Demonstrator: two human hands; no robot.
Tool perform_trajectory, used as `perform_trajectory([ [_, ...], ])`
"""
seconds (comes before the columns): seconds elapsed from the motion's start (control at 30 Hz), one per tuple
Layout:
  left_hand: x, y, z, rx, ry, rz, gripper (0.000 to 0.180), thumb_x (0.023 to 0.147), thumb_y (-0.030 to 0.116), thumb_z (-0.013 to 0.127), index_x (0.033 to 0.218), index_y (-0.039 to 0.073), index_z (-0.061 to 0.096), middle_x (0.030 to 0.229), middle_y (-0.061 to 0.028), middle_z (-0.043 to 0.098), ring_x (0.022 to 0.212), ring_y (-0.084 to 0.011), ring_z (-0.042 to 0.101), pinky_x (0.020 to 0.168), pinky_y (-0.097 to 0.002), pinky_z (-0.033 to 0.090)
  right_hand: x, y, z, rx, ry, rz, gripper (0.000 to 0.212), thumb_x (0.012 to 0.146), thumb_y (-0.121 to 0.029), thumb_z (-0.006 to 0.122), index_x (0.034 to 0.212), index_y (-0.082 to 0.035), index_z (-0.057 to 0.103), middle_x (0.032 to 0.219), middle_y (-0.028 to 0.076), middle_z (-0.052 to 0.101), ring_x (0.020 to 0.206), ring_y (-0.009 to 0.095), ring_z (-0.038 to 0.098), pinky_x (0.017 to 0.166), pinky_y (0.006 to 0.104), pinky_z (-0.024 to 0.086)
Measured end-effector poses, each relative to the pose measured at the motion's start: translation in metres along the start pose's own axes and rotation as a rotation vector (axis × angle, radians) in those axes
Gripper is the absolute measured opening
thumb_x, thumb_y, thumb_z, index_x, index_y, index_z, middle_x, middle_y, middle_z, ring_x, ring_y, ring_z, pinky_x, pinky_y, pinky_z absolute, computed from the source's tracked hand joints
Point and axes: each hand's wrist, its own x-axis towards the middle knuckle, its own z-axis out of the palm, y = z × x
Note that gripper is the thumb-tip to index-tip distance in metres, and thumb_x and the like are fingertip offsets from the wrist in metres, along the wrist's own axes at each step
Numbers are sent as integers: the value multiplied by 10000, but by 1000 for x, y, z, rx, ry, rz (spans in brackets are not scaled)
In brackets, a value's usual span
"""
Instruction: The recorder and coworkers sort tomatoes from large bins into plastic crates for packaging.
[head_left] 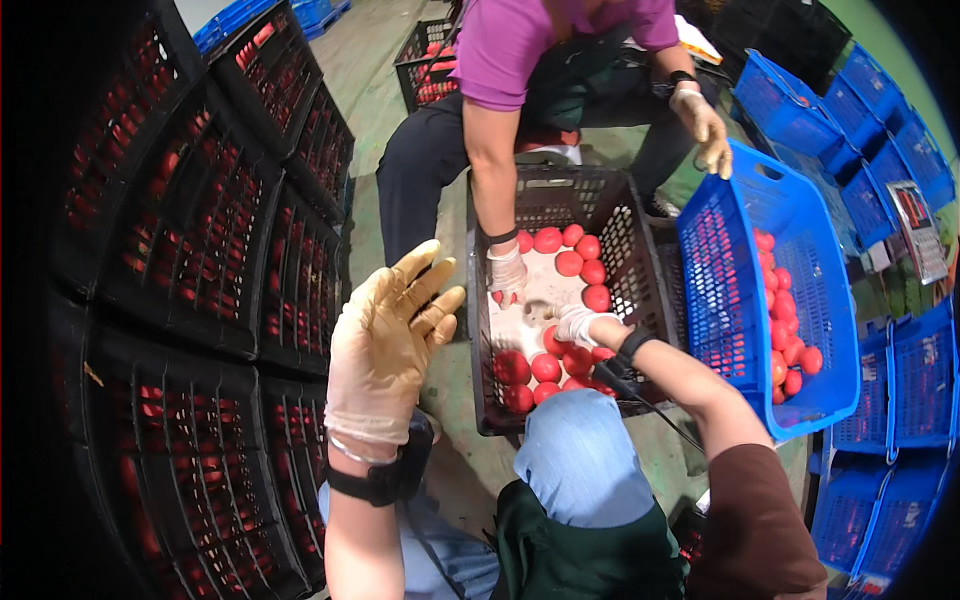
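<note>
The left hand (pixel 388 350) wears a pale glove and is up in the air, to the left of the dark crate (pixel 625 215). Its fingers are loose and a bit bent, and its palm has nothing in it. The right hand (pixel 582 323), in a glove too, is down inside the dark crate. I can't tell if its fingers grip something, because the tips are hard to see. The round red fruits (pixel 546 367) sit in a bunch at the near end of the crate, just beside the right hand, on its near side. More red fruits (pixel 569 263) lie past that hand, at the far end and along the right wall. The left hand is well apart from all of them. Pale floor of the crate shows in between. Across the crate, a co-worker's gloved hand (pixel 507 272) reaches in, with a bit of red under its fingers. To the right, a tilted blue crate (pixel 715 290) holds a pile of red fruits too. Tall black crates (pixel 190 215) full of red stand at the left.
</note>
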Motion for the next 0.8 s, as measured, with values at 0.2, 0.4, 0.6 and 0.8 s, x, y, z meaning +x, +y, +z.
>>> perform_trajectory([
  [0.2,-2,7,-26,-127,89,-162,508,953,309,559,1368,19,520,1370,-193,530,1108,-288,610,905,-354,526,96,77,93,-50,1,-207,244,840,-263,553,1027,-120,614,1110,181,623,943,310,629,788,396,496],
  [0.4,2,-1,-28,-3,212,-93,528,926,335,595,1354,31,538,1314,-171,546,1135,-256,570,949,-352,480,42,7,18,195,4,-50,663,601,-230,802,1198,-138,527,1037,127,635,926,298,640,827,390,527],
  [0.6,7,-24,-18,-25,321,-288,653,916,515,577,1426,128,447,1339,-215,488,1158,-369,546,979,-540,454,-53,-89,-76,1320,-236,-265,622,841,-353,691,1371,-131,454,1204,65,575,1052,170,570,790,316,514],
  [0.8,12,-13,-19,-269,-27,-270,601,950,487,543,1412,113,453,1314,-231,542,1088,-424,620,678,-411,616,9,-26,-18,1009,-173,-152,509,938,-415,619,1325,-103,511,1208,98,597,1062,187,586,815,354,509],
])
